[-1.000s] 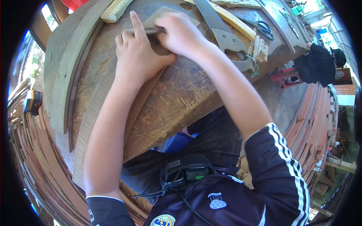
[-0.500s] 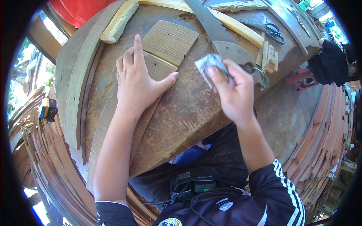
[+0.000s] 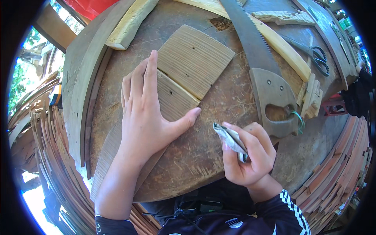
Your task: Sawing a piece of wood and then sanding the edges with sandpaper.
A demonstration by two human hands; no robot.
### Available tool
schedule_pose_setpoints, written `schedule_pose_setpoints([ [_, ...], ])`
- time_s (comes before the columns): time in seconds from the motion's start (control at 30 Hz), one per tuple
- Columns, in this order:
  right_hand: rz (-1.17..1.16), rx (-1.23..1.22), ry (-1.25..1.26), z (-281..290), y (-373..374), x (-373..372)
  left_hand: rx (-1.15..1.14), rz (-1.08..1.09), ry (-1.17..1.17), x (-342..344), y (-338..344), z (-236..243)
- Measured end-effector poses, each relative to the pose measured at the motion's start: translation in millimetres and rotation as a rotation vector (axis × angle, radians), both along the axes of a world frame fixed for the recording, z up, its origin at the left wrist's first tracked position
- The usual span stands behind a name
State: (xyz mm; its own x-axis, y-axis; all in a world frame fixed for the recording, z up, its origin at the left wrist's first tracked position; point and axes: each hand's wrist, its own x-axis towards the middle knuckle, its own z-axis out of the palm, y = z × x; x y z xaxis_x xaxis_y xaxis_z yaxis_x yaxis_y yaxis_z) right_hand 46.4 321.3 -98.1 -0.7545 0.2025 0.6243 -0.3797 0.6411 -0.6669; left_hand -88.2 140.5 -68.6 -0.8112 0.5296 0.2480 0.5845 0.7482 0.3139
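Observation:
My left hand [image 3: 143,113] lies flat with its fingers stretched out on a long brown wooden board [image 3: 172,96]. Its thumb reaches toward the board's right edge. Against the far end of that board sits a squarish wooden piece [image 3: 197,55] with small dark holes, a narrow seam between the two. Over the bench to the right, my right hand [image 3: 250,156] pinches a folded, paper-like sheet [image 3: 231,141], whitish grey with a darker inner fold. This sheet is held apart from the boards.
A handsaw [image 3: 270,78] rests on the worn workbench [image 3: 192,156] at the right, near pale wood strips [image 3: 286,53] and black-handled scissors [image 3: 320,60]. Long boards [image 3: 84,86] and a light wood block [image 3: 131,25] line the left side. Stacked planks [image 3: 333,168] stand beyond the bench.
My right hand has come lower and nearer my body, turning the folded sheet edge-up. My left hand stays flat on the board. The view has shifted closer to the bench.

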Motion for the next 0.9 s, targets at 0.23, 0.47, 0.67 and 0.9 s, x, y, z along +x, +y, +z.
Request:
schedule_pose_setpoints([
  [0.23,0.068,0.039,-0.136,9.7,4.2,-3.7,-0.015,-0.014,-0.014,-1.6,1.0,2.6],
  [0.47,-0.037,-0.040,-0.048,-1.9,-7.3,-6.5,-0.031,0.008,-0.026,-0.7,-1.4,2.1],
  [0.67,-0.100,-0.479,-0.080,3.0,-9.7,-4.2,-0.013,0.001,-0.021,0.7,3.7,3.1],
  [0.9,0.132,-0.552,-0.424,15.4,5.1,-9.1,0.020,0.004,0.043,0.1,-3.3,-4.7],
])
